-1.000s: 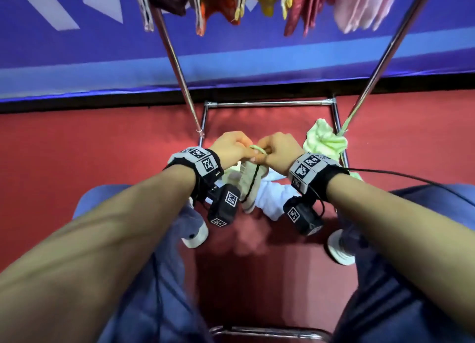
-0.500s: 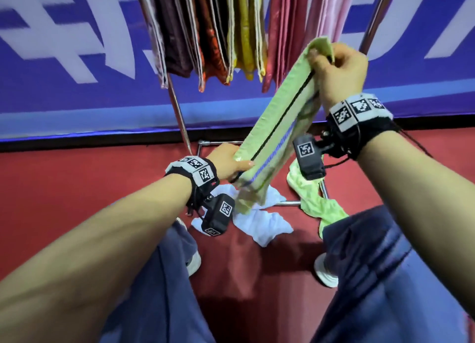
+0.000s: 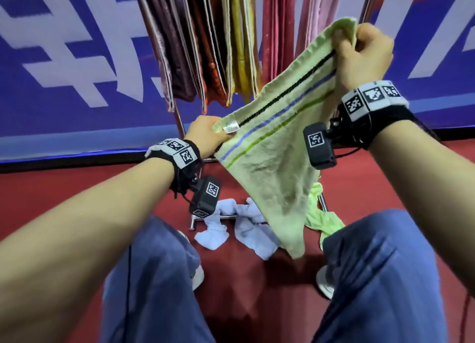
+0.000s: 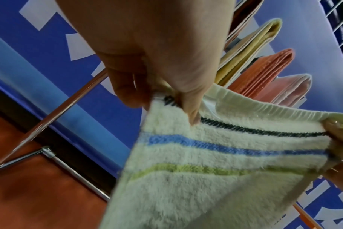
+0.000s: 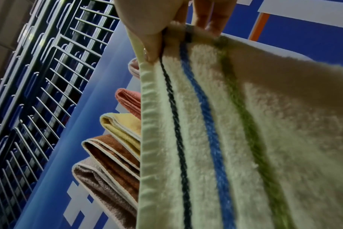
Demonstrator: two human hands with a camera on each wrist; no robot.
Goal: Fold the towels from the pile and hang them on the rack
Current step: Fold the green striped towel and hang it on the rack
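I have the pale green terry towel with black, blue and green stripes [image 3: 270, 167] stretched between both hands, its hemmed top edge running taut on a slant. My left hand [image 3: 205, 134] pinches the lower corner, thumb and fingers closed on the hem beside the small white label [image 3: 230, 129]. My right hand [image 3: 365, 52] is raised higher and grips the opposite corner, fingers curled over the bunched edge. Below the hands the free corner of the towel hangs to a point above the red floor [image 3: 77, 201].

Beyond my hands, the folded towels in brown, orange, yellow, red and pink [image 3: 231, 46] hang close together on the chrome rack [image 3: 178, 121]; the pink one sits just behind the right hand. Whether any bare rail shows to the right of it I cannot tell.

Under the hanging towel lie a crumpled light blue towel [image 3: 246, 229] and a crumpled bright green towel [image 3: 321, 219], resting across the rack's low bar between my knees.
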